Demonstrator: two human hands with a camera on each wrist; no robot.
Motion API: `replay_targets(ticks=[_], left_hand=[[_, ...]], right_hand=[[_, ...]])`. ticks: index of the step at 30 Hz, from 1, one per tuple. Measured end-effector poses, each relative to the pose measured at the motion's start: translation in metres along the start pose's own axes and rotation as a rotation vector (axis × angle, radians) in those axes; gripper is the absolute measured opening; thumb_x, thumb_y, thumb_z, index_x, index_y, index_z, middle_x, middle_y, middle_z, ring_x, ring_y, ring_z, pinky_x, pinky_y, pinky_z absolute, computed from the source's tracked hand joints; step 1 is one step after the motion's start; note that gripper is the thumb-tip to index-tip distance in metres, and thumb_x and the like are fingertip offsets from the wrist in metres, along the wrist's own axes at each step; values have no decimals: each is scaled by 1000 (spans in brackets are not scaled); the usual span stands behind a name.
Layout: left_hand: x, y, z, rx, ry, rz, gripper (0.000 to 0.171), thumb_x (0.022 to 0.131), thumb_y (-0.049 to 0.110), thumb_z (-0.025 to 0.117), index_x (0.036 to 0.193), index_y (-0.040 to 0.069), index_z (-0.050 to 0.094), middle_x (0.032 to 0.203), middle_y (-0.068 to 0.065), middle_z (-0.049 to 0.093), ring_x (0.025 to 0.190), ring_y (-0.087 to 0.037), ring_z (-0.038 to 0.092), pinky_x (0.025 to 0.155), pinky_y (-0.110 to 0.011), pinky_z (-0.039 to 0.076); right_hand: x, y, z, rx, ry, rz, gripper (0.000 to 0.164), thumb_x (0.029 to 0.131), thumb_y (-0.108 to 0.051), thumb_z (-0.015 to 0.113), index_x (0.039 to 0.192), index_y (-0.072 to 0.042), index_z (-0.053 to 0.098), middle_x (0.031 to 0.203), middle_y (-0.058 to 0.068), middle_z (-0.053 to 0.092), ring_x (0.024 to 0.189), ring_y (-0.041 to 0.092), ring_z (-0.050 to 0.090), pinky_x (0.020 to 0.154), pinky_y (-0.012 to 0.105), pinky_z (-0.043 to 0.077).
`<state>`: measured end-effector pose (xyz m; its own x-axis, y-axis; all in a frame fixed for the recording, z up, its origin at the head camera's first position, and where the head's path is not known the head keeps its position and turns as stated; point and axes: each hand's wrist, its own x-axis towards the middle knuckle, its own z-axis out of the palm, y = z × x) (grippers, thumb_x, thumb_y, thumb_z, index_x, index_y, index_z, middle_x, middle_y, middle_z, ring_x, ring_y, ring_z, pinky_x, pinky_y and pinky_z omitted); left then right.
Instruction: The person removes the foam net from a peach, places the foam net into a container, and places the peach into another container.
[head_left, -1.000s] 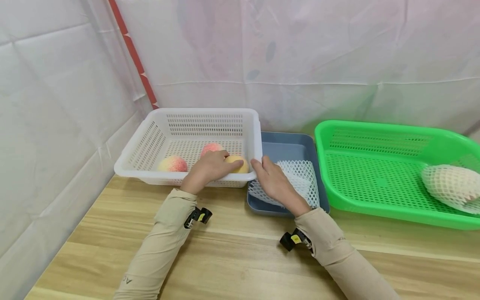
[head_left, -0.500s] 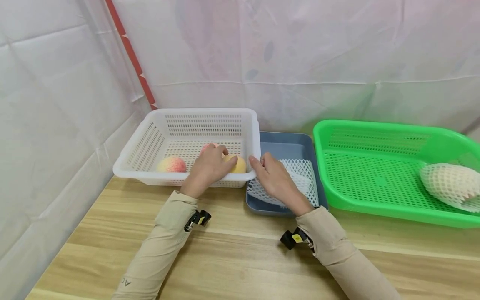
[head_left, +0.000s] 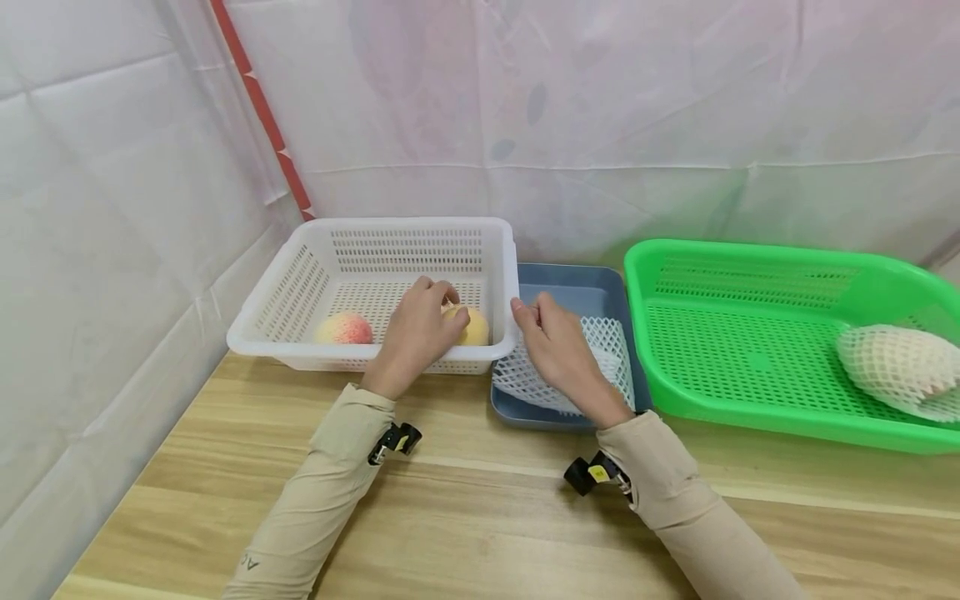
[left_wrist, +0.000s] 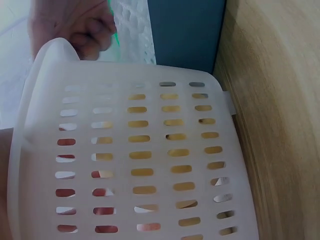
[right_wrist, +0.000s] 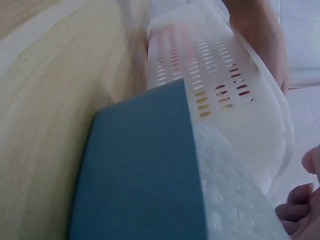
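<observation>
My left hand [head_left: 420, 329] reaches over the near rim of the white slotted basket [head_left: 285, 283], fingers bent downward inside it. Its thumb lies against a yellow round fruit [head_left: 474, 327]. Whatever sits under the palm is hidden; red and yellow show through the slots in the left wrist view. A peach [head_left: 345, 328], yellow and pinkish red, lies in the basket left of this hand. Beside the basket's right rim hovers my right hand [head_left: 555, 346], loosely curled with nothing in it. Below it, white foam netting [head_left: 607, 342] lies in a blue-grey tray [head_left: 573, 279].
To the right stands a green basket [head_left: 750, 421], holding a fruit-shaped thing in a white foam net [head_left: 900, 367]. A wooden table [head_left: 465, 517] carries everything. White fabric [head_left: 637, 100] hangs behind and at the left.
My left hand has drawn its thumb back across the yellow fruit and now covers the second reddish peach. My right hand has come slightly off the white rim, to the right.
</observation>
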<state>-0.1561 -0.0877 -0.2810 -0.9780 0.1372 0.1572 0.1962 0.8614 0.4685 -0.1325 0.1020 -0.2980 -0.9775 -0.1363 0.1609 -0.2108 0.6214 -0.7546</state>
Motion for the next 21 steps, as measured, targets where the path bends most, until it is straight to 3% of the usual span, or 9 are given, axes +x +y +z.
replay_targets(ticks=[7,11,14,17,21], left_hand=[[-4,1,2,-68,135,62,17,86,18,62,98,7,67,102,-9,58,91,-23,55,75,-37,50],[-7,15,7,-146,256,185,14,89,17,60,96,6,67,100,-8,61,92,-24,58,80,-35,49],[-8,34,9,-176,324,310,15,91,17,59,97,5,67,99,-8,63,94,-24,59,82,-33,50],[-9,56,13,-154,316,407,17,93,19,59,97,5,67,98,-7,65,92,-21,60,81,-29,50],[-11,85,26,-95,168,429,25,97,30,53,97,8,65,95,-3,64,84,-14,59,72,-21,49]], right_hand=[[-3,-1,-6,-2,84,-57,30,103,-27,39,79,-8,42,64,6,41,54,21,39,51,31,32],[-8,0,-20,-75,86,-98,25,100,-20,43,79,-8,38,65,5,36,57,20,36,56,31,31],[-15,-1,-37,-113,128,-178,22,96,-12,48,78,-7,36,65,4,32,56,19,31,56,31,28],[-25,-1,-54,-114,188,-258,22,90,-3,52,77,-6,35,66,3,30,57,17,28,55,28,26],[-43,14,-87,-221,230,-301,22,84,-1,59,76,-6,39,68,4,38,61,15,33,56,26,27]])
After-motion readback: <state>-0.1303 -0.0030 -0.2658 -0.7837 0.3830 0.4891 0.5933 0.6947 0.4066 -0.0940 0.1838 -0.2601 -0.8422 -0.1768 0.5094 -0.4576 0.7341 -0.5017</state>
